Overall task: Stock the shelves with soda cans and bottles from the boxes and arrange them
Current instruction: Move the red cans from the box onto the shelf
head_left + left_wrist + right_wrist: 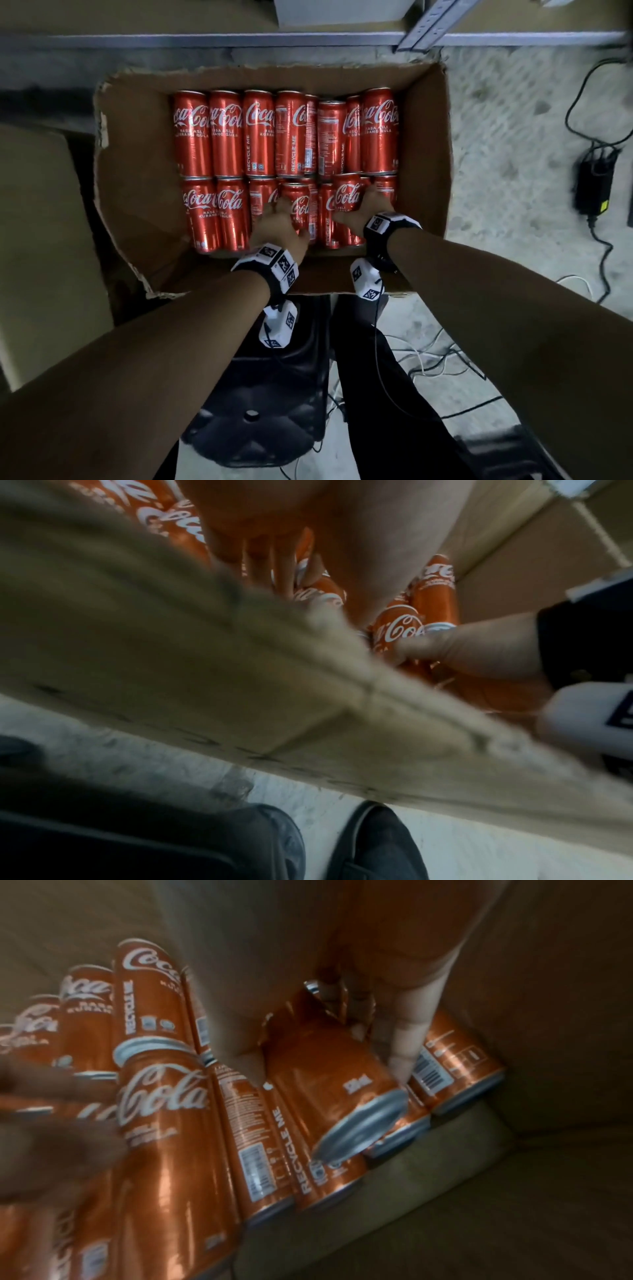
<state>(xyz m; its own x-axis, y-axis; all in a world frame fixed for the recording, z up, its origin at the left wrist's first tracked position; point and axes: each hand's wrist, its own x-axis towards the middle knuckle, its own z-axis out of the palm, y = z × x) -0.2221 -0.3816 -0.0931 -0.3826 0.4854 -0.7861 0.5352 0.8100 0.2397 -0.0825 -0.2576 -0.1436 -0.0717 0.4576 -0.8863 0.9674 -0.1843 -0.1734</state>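
Observation:
An open cardboard box (424, 154) on the floor holds several red Coca-Cola cans (226, 133) lying on their sides in two rows. My left hand (279, 222) reaches into the near row, fingers and thumb curled round a can (298, 202). My right hand (364, 207) grips the neighbouring can (346, 195). In the right wrist view that can (325, 1074) is tilted up off the row, with my fingers (400, 1047) wrapped round it. In the left wrist view my left fingers (277, 569) sit between cans, mostly hidden behind the box flap (171, 656).
A grey metal shelf edge (239, 39) runs along the far side of the box. Another cardboard box (41, 240) stands at the left. A black stool (274, 394) is under my arms. A power adapter (592, 185) and cables lie on the floor at the right.

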